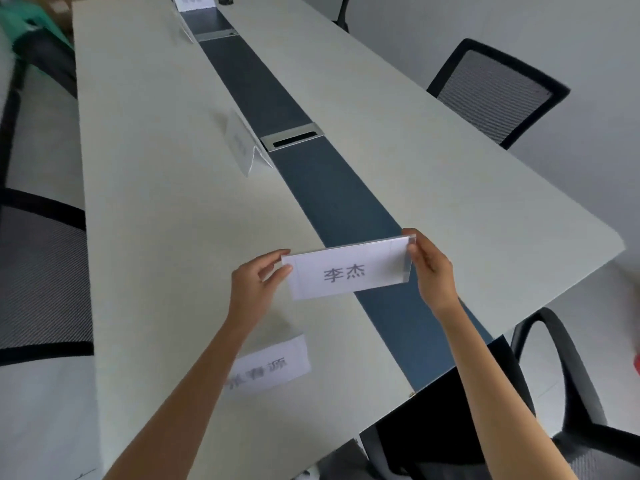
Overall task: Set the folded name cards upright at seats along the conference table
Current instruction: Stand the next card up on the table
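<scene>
four name cards on the bench point(145, 168)

left hand point(256, 282) and right hand point(433, 271) each pinch the held card point(346, 271); another flat card point(268, 367); two standing cards point(247, 147)

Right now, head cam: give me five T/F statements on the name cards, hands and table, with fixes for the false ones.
1. Both hands hold one name card, left hand at one end, right hand at the other. True.
2. The held card is blank. False: it shows printed characters.
3. Another printed card sits on the conference table near the left forearm. True.
4. No card stands farther along the table. False: a tent card stands beside the dark centre strip.
5. The mesh chair on the right is occupied. False: it is empty.
</scene>
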`<state>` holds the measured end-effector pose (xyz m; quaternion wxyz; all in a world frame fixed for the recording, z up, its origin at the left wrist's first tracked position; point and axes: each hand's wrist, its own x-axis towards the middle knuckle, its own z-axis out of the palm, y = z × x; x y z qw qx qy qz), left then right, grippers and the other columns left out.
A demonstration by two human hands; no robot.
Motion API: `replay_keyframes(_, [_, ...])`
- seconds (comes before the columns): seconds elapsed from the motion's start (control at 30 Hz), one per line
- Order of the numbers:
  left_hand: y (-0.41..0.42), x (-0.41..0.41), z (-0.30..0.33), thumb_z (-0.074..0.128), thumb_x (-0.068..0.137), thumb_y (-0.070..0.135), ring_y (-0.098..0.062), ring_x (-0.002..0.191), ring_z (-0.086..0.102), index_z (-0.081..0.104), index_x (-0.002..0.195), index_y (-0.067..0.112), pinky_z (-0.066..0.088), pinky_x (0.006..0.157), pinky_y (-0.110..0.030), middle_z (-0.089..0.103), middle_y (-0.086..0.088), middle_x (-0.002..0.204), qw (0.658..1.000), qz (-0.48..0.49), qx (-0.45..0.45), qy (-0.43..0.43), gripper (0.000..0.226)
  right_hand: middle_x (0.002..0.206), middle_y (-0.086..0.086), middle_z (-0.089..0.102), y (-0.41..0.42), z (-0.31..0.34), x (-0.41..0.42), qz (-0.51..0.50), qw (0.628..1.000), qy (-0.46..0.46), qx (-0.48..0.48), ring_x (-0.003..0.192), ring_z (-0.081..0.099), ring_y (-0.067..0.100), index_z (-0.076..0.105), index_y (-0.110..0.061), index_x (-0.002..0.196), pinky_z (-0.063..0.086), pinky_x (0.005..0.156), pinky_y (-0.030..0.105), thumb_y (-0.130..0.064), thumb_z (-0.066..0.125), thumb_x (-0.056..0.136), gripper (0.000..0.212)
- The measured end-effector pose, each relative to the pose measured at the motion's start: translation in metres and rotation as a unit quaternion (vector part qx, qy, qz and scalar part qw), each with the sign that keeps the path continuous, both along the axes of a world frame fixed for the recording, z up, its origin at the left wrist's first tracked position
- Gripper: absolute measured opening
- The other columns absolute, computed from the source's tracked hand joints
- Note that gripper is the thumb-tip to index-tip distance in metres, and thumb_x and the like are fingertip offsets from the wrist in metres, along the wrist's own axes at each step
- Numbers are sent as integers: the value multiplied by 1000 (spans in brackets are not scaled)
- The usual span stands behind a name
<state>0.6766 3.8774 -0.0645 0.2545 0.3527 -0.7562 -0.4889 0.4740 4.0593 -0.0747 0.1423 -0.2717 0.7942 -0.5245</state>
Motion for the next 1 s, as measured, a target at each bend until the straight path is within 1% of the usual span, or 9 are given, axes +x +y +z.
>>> replay_keyframes(0.13, [2, -66, -32, 61, 81, 9, -22, 99, 63, 65, 107, 3, 39, 76, -5, 66, -15, 114, 997, 15, -9, -72, 26, 126, 6, 58, -12, -39, -66, -3, 997, -69, 41, 118, 49, 23, 55, -18, 119, 35, 94, 26, -16, 37, 95, 30])
replay_keyframes(0.23, [8, -92, -59, 58, 84, 12, -29, 106, 62, 63, 109, 2, 41, 84, -21, 65, -17, 118, 992, 25, 6, -125, 28, 124, 4, 57, -20, -68, -91, 1, 991, -115, 61, 117, 49, 23, 55, -20, 118, 34, 91, 25, -16, 36, 95, 31])
replay_keyframes(0.37, [11, -105, -78, 57, 85, 15, -31, 108, 61, 61, 112, 3, 46, 84, -28, 63, -18, 120, 988, 56, 37, -139, 30, 119, -5, 54, -27, -89, -103, -1, 986, -156, 53, 117, 48, 20, 54, -22, 119, 32, 91, 23, -17, 35, 95, 31])
replay_keyframes(0.47, [10, -114, -80, 56, 86, 18, -31, 112, 59, 54, 121, 6, 47, 85, -30, 59, -15, 127, 985, 86, 58, -136, 37, 132, -5, 51, -29, -94, -106, 13, 985, -166, 44, 125, 44, 15, 49, -23, 127, 33, 104, 27, -22, 36, 96, 34])
replay_keyframes(0.57, [15, -118, -83, 56, 86, 15, -28, 116, 56, 47, 126, 7, 46, 91, -32, 56, -15, 129, 972, 150, 135, -123, 42, 142, -7, 41, -20, -99, -98, -9, 981, -188, 34, 129, 37, 9, 38, -24, 136, 27, 111, 29, -24, 34, 96, 40])
replay_keyframes(0.67, [26, -119, -88, 49, 89, 12, -28, 109, 58, 54, 117, 7, 48, 78, -25, 60, -15, 122, 970, 154, 133, -134, 29, 138, -10, 44, -8, -111, -84, -21, 973, -228, 34, 129, 41, 12, 41, -24, 133, 30, 111, 33, -12, 34, 93, 42])
replay_keyframes(0.77, [30, -124, -91, 43, 91, 14, -24, 105, 57, 50, 117, 10, 47, 68, -15, 58, -13, 120, 974, 147, 130, -118, 28, 133, -12, 42, -11, -120, -82, -30, 962, -269, 23, 130, 38, 11, 39, -18, 135, 26, 115, 34, 10, 27, 84, 59])
replay_keyframes(0.9, [13, -142, -89, 51, 89, 20, -17, 103, 56, 39, 124, 19, 47, 68, -13, 54, -7, 125, 972, 151, 170, -66, 37, 134, -12, 41, -45, -120, -108, -22, 961, -274, 22, 131, 37, 11, 38, -17, 136, 24, 116, 36, 14, 26, 80, 65])
replay_keyframes(1.0, [-14, -161, -84, 52, 87, 11, -17, 110, 53, 33, 128, 21, 47, 68, -13, 50, -7, 131, 971, 136, 191, -47, 45, 141, -5, 43, -89, -119, -135, 4, 972, -231, 50, 132, 38, 17, 41, -23, 134, 26, 115, 36, 12, 27, 76, 69])
